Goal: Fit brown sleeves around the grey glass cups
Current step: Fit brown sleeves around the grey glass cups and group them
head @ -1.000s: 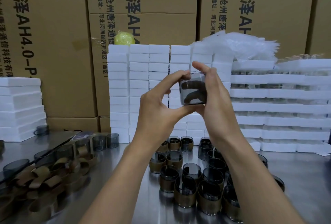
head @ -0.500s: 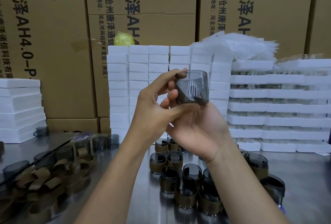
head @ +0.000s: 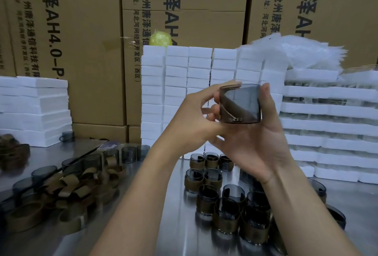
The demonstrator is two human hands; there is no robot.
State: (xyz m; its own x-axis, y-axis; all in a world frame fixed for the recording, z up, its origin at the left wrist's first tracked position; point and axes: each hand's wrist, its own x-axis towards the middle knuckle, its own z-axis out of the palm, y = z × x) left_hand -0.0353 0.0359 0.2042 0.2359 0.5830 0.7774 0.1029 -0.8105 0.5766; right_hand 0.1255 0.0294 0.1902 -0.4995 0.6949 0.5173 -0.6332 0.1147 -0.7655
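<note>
Smoky grey glass cup (head: 240, 103) aloft, slightly tilted; loose brown sleeves (head: 67, 194) in a left heap; sleeved cups (head: 225, 212) below.

The right forearm (head: 302, 200) hides some sleeved cups (head: 226, 218), and the cardboard boxes (head: 86, 51) run off the top edge
</note>
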